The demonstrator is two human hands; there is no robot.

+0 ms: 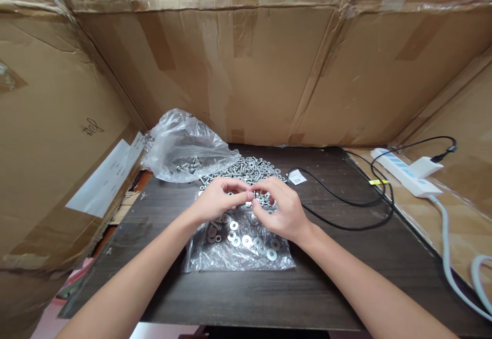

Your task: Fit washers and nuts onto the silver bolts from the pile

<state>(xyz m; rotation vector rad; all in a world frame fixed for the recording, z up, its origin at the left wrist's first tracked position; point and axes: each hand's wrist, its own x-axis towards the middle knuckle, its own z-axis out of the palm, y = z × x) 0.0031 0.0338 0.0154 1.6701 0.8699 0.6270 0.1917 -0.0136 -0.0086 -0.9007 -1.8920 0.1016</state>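
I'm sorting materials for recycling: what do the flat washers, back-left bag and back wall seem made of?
Flat washers: probably metal, smooth and silvery with glints.
Back-left bag: likely plastic film, translucent, glossy and crinkled.
Back wall: apparently cardboard, matt brown with creases.

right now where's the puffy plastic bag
In the head view, the puffy plastic bag sits left of centre, toward the back of the dark tabletop, against the hardware pile.

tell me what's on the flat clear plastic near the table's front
Metal washers, some overlapping, lie on the plastic with smaller metal pieces. The left hand and right hand partly cover its far side, hiding what's beneath them.
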